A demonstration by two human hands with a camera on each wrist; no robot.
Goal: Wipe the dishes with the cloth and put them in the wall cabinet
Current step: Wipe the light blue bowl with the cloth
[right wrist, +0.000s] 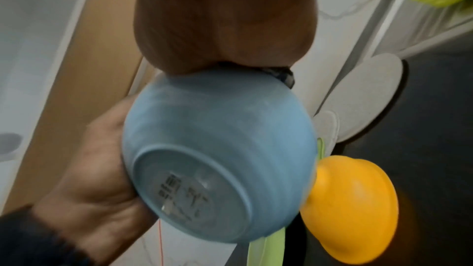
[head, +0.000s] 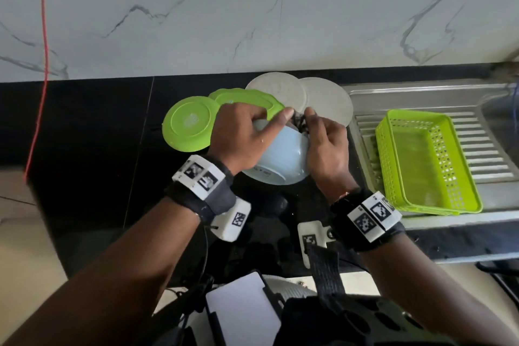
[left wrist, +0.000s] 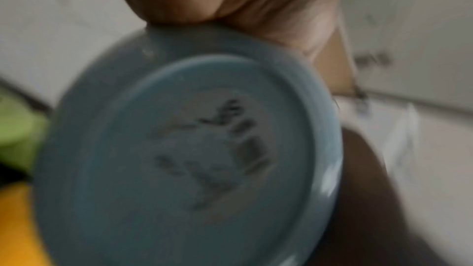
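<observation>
A light blue bowl [head: 280, 157] is held above the black counter, tilted with its base toward me. My left hand [head: 241, 135] grips its left side and rim. My right hand [head: 323, 143] holds a dark patterned cloth [head: 300, 124] against the bowl's rim. The bowl's base [left wrist: 199, 159] fills the left wrist view; the right wrist view shows the bowl [right wrist: 217, 153] with the cloth [right wrist: 284, 76] tucked under my palm. An orange bowl [right wrist: 353, 205] lies upside down on the counter below. Green plates [head: 191, 126] and white plates [head: 325, 101] lie behind.
A green plastic basket [head: 427, 160] sits on the steel sink drainboard [head: 477, 98] to the right. A red cord [head: 43, 64] hangs down the marble wall at the left. The black counter [head: 84, 126] stretches to the left.
</observation>
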